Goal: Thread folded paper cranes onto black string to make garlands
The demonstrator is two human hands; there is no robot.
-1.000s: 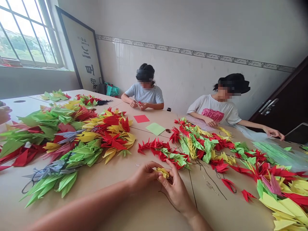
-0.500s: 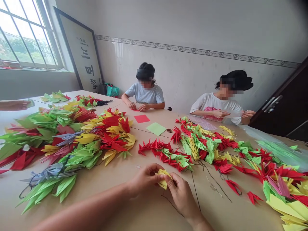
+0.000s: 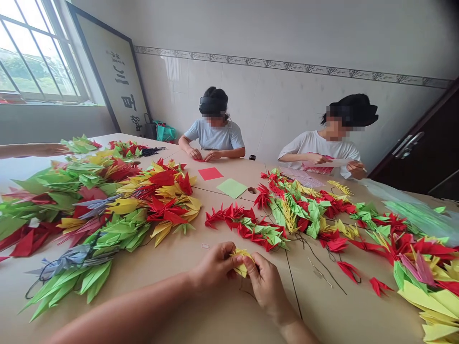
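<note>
Over the near middle of the table, a small piece of folded yellow paper (image 3: 242,268) is pinched between my two hands. My left hand (image 3: 214,264) is closed on its left side, thumb pressed against the paper. Gripping the right side is my right hand (image 3: 266,282), also closed. A thin dark cord (image 3: 248,292) hangs below the yellow paper; its upper end is hidden by my fingers. Just beyond my hands lies a strand of red and green folded paper pieces (image 3: 247,229).
Heaps of folded paper (image 3: 122,215) cover the left side. More garlands (image 3: 311,210) lie to the right, with a loose wire needle threader (image 3: 320,272). A red sheet (image 3: 210,174) and green sheet (image 3: 232,188) lie ahead. Two people sit opposite; another person's arm (image 3: 32,150) reaches in at left.
My hands stay on the yellow paper, with slight finger movement. At left, the other person's arm reaches further toward the green paper. The person at right now holds a pale strip lower and flatter.
</note>
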